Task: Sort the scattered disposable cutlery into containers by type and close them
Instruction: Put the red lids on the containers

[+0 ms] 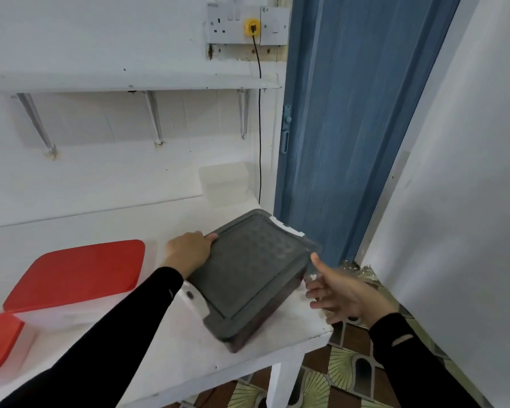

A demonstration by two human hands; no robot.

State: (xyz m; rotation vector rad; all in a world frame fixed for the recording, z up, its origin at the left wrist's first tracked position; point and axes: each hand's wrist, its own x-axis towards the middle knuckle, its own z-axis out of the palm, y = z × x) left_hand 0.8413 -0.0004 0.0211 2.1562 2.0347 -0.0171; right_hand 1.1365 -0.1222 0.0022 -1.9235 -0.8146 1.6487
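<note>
Grey lid (pixel 248 275): matt plastic, embossed with a check pattern.
Red lid (pixel 80 272), at 9 o'clock of the grey lid: smooth plastic, a soft sheen is shown.
Tabletop (pixel 174 363): white-painted wood, roughly chipped at its far edge.
Door (pixel 351 113): blue-painted wood, matt, grain is shown.
Shelf brackets (pixel 39 125): dull metal.
Sleeves (pixel 115 334): black matt cloth.
Floor (pixel 345 366): patterned, slightly glossy.

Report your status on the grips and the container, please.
Left grip holds grey lid edge. Right grip open beside it. Lid on. Nothing in the way.
</note>
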